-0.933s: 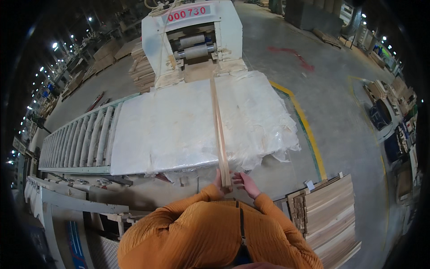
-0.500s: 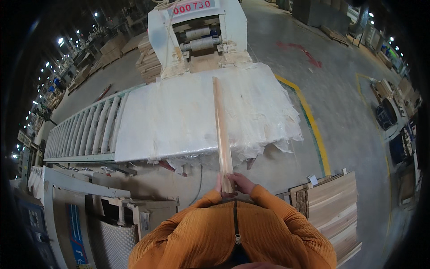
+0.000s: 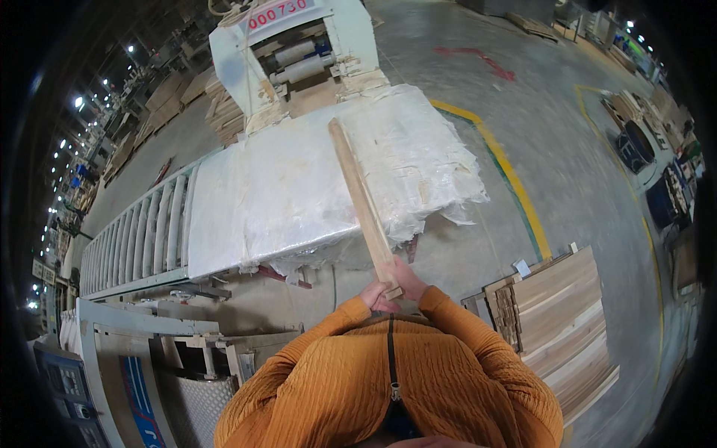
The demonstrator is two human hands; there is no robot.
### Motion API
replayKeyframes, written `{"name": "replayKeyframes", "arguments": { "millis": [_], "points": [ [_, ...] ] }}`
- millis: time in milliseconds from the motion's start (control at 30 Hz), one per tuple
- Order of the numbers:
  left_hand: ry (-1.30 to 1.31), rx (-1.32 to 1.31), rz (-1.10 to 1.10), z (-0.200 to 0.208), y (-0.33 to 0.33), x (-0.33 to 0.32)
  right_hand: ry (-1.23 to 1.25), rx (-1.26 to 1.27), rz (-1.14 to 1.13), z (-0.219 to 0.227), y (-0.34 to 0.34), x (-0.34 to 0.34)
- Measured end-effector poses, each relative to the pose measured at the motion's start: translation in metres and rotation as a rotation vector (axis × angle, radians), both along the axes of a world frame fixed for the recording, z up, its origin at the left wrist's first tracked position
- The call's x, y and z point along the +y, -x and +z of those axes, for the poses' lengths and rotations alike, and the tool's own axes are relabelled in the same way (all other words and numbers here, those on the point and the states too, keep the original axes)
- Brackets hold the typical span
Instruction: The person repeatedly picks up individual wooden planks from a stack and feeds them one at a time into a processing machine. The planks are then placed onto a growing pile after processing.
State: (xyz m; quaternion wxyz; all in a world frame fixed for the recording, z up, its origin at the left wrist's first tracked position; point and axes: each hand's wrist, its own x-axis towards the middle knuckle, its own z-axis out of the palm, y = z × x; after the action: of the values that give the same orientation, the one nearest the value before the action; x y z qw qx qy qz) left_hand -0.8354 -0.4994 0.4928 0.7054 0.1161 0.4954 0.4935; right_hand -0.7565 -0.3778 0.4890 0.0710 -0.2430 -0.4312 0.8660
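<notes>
While the left hand (image 3: 380, 296) and the right hand (image 3: 408, 277) close around its near end, a wooden strip (image 3: 360, 188) reaches over a white-wrapped table (image 3: 272, 196).

Fingers of both are folded against the wood, just beside each other; whether its far part touches the table cannot be told. Ahead, a label (image 3: 280, 11) with red digits sits on a roller machine (image 3: 355, 48); lower left, a blue panel (image 3: 140, 394) bears white lettering.
</notes>
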Motion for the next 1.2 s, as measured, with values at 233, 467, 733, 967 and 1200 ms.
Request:
{"name": "replayKeyframes", "arguments": {
  "millis": [233,467,733,967,1200],
  "points": [
    [0.025,0.244,-0.178,0.0,-0.014,0.005,-0.323,0.055,0.008,0.0,-0.044,0.026],
    [0.128,0.403,-0.142,-0.031,-0.004,-0.017,-0.825,-0.112,-0.21,0.002,-0.055,0.073],
    [0.235,0.436,-0.167,-0.05,0.007,-0.033,-1.136,-0.582,-0.16,-0.014,-0.048,0.142],
    [0.157,0.932,-0.37,-0.049,0.024,-0.077,-0.92,-0.432,-0.228,-0.04,-0.059,0.147],
    [0.551,1.037,-0.539,-0.049,0.048,-0.144,-0.712,-0.449,-0.604,-0.036,-0.057,0.118]
  ]
}}
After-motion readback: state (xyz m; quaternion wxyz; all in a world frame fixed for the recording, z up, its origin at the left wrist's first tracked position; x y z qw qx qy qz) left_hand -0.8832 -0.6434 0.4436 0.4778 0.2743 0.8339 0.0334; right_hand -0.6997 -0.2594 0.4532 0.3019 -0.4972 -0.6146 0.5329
